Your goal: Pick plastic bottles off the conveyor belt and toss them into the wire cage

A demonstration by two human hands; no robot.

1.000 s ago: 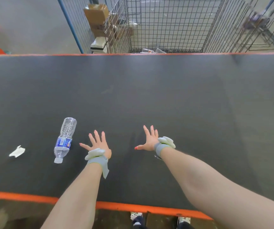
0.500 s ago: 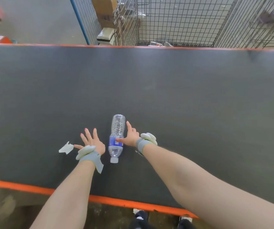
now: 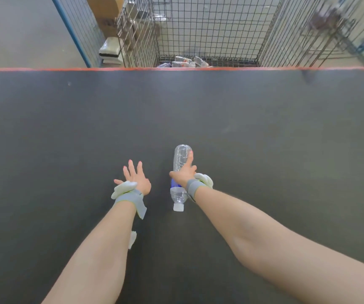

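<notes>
One clear plastic bottle with a blue label [image 3: 180, 157] lies on the dark grey conveyor belt [image 3: 264, 128]. The right hand [image 3: 184, 173] clasps its middle, thumb and fingers around it. Just left of the bottle, the left hand [image 3: 136, 176] spreads its fingers apart. Far beyond the bottle stands the grey wire cage [image 3: 209, 29].

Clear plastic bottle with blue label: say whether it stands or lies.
On its side: the clear plastic bottle stretches lengthwise, white cap toward the person, base away.

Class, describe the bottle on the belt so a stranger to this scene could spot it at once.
Start at the wide dark conveyor belt. Near its middle, the right hand holds a clear plastic bottle, white cap toward the person. It alone lies on the belt and shows a blue label; the other bottles sit in the wire cage beyond.
</notes>
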